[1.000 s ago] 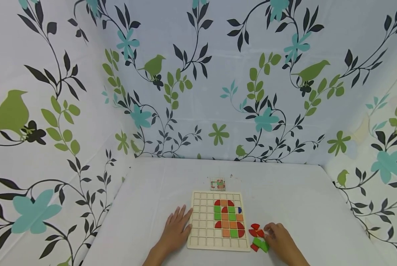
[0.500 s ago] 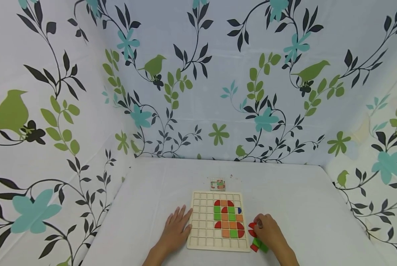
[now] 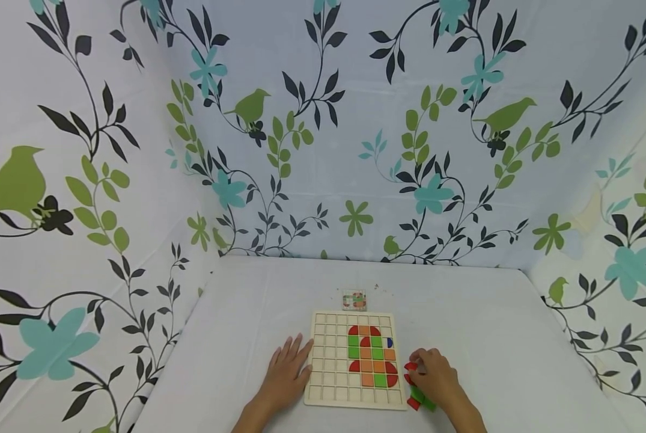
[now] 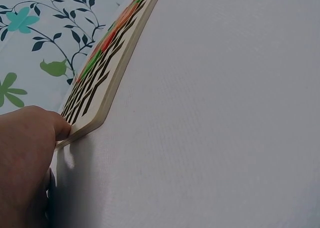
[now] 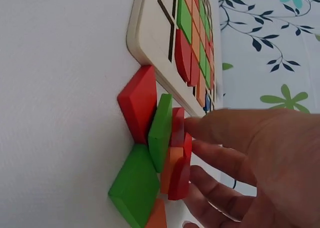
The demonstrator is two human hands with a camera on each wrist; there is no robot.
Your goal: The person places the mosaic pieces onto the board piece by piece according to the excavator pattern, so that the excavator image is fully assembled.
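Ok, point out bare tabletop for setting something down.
Free: the white tabletop right of the right hand, and the patch left of the left hand. Crowded: the strip between wooden grid board and right hand, packed with loose tiles.

The head view looks forward and down from well back, facing the far edge of the desk (image 3: 463,313). The left-wrist view looks low and close across the near left corner of the board (image 3: 325,394), the right-wrist view across its near right corner; all three share the board.
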